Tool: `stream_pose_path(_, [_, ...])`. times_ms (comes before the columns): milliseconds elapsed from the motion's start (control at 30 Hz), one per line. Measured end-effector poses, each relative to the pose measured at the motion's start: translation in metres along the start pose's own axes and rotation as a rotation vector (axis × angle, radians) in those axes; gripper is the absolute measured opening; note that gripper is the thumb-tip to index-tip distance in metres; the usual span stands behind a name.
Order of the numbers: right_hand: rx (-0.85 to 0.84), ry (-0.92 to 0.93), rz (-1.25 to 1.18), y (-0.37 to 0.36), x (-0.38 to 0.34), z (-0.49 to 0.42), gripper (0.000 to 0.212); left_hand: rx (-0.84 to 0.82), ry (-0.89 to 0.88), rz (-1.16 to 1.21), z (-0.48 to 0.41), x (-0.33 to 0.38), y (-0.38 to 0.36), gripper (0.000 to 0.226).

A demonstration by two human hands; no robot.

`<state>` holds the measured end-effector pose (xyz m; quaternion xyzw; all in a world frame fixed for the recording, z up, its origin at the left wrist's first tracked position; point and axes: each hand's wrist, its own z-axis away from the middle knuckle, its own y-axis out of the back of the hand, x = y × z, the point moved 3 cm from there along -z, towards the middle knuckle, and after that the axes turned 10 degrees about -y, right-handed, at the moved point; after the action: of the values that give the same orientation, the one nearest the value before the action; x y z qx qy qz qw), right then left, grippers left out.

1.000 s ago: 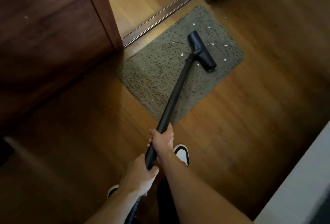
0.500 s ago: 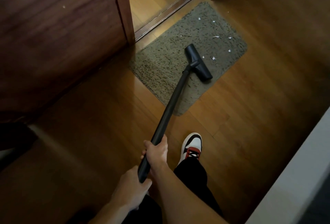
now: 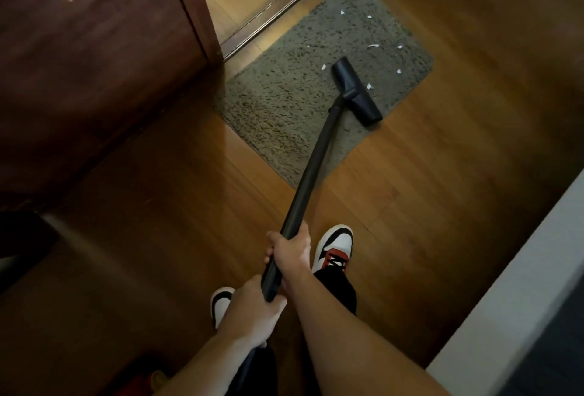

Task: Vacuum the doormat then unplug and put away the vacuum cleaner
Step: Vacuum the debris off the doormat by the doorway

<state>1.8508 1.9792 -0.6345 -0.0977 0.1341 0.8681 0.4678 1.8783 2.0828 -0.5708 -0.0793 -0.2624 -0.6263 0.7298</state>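
Observation:
A grey-green shaggy doormat (image 3: 284, 105) lies on the wooden floor in front of a doorway. Several white paper scraps (image 3: 373, 46) are scattered over its far right part. The black vacuum wand (image 3: 313, 168) slants from my hands up to the black floor nozzle (image 3: 355, 90), which rests on the mat near its front right edge. My right hand (image 3: 292, 252) grips the wand higher up. My left hand (image 3: 252, 313) grips its lower end. The vacuum body and cord are out of view.
A dark wooden door (image 3: 94, 63) stands at the left beside a metal threshold strip (image 3: 278, 3). A white ledge (image 3: 521, 294) runs along the right. My two white, black and red shoes (image 3: 333, 247) stand on the floor below the mat.
The nozzle has been drawn back toward me, from the mat's middle to its front edge. I have stepped back, and the view has shifted so the mat sits further right.

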Motion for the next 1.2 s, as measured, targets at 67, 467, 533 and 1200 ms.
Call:
stream_pose_path(67, [0.001,0.012,-0.005,0.011,-0.012,-0.008,0.044,0.016,-0.015,-0.048,-0.008,0.015,-0.006,0.011])
stream_pose_path(467, [0.015,0.007,-0.008,0.074,-0.098,-0.057,0.046,0.004,-0.005,0.05,-0.071,0.107,-0.038,0.01])
stream_pose_path(533, [0.016,0.009,-0.012,0.083,-0.111,-0.064,0.045,-0.011,-0.004,0.039,-0.082,0.118,-0.041,0.011])
stream_pose_path(1200, [0.032,0.043,-0.046,0.087,-0.135,-0.075,0.041,-0.045,-0.038,0.029,-0.104,0.132,-0.034,0.012])
